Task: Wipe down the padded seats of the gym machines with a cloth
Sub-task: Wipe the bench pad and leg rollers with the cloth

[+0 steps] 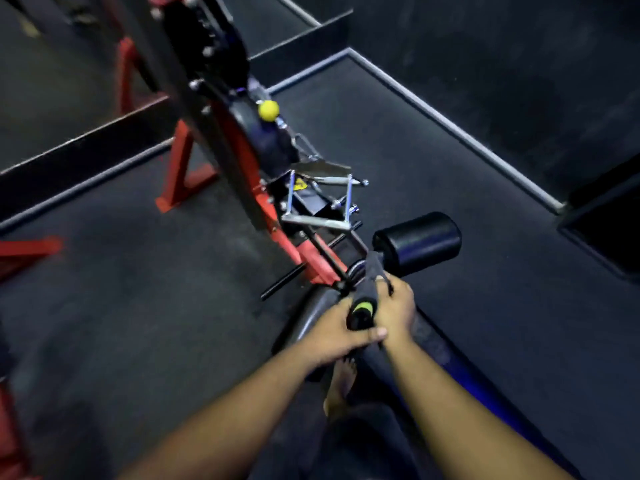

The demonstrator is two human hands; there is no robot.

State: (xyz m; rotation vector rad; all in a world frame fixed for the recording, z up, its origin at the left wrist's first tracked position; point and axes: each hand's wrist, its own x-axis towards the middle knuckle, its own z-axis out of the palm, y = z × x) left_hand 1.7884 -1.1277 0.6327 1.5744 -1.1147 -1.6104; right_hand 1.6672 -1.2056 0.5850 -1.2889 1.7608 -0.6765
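You had both hands at the front end of the padded seat [429,336], where its nose met the red machine frame [304,254]. Your left hand [337,336] was curled round a black bar with a yellow-green tip [362,311], thumb laid across under it; your right hand [394,308] pinched the dark cloth [372,271], which stood up toward the black roller pad [419,242] just beyond.

The seat ran back from your hands toward the lower right edge of the view, its far part dim and bluish. It looked barely reached by the cloth, so most of the wiping seemed still to be done.

To do this step well, you would probably have wanted the cloth flattened under the palm, not bunched in the fingertips, and drawn in long overlapping strokes from the nose along the seat's length. The bar seemed a fair brace for your left hand, provided it did not swing.
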